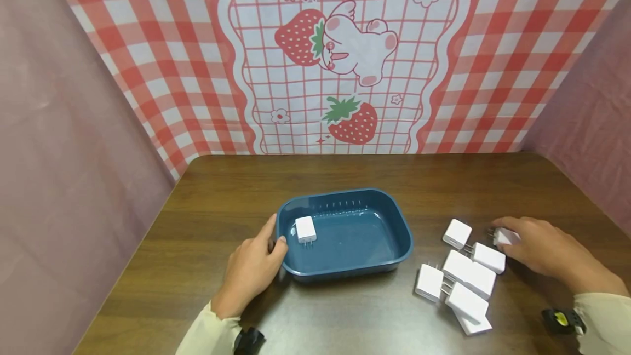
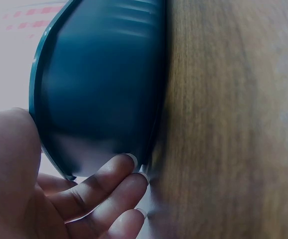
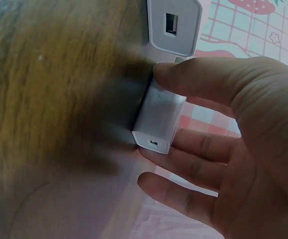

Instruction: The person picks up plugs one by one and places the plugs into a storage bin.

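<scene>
A blue plastic basin [image 1: 345, 274] stands at mid-table, with one white charger [image 1: 305, 229] lying inside near its left wall. My left hand [image 1: 251, 267] holds the basin's left side, thumb at the rim and fingertips against the outer wall, as the left wrist view shows. On the right, my right hand [image 1: 547, 242] pinches a white plug charger [image 3: 159, 112] between thumb and fingers. That charger lies at the tabletop, its prongs toward the left in the head view; the hand covers part of it.
Several more white chargers lie in a loose cluster between the basin and my right hand, among them one charger [image 1: 429, 282] nearest the basin and another [image 1: 457, 233] at the back. The wooden table [image 1: 236, 179] ends at a red-and-white patterned cloth [image 1: 345, 125].
</scene>
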Demonstrator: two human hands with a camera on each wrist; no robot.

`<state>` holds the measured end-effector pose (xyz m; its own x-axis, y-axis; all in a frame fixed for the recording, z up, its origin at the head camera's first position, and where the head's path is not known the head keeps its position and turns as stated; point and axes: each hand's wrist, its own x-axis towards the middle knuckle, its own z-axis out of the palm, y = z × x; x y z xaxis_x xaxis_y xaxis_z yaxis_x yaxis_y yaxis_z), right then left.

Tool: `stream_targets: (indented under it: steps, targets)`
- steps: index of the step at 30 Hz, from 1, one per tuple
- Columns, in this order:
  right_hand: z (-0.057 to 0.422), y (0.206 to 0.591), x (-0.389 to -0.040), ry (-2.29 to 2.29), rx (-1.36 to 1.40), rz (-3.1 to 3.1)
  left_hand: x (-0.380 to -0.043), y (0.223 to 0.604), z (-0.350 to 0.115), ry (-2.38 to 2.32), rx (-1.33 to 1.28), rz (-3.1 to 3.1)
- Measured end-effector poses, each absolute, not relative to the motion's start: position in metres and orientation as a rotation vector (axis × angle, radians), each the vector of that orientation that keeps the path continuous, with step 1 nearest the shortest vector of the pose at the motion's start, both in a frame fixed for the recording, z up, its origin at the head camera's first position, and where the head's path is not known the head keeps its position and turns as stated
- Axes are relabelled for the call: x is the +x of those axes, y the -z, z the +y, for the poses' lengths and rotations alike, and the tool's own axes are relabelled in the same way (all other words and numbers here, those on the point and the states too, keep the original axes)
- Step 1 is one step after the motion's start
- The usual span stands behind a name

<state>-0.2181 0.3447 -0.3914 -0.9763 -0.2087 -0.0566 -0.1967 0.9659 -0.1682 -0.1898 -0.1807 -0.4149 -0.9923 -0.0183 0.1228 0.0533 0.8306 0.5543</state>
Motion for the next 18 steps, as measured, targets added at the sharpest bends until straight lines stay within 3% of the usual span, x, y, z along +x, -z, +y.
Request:
stream_targets:
  steps: [18]
  targets:
    - [0.3429,0.3916,-0.2128,0.226,-0.311,3.059,-0.1896,0.4149,-0.1803,0.870,-0.040,-2.873]
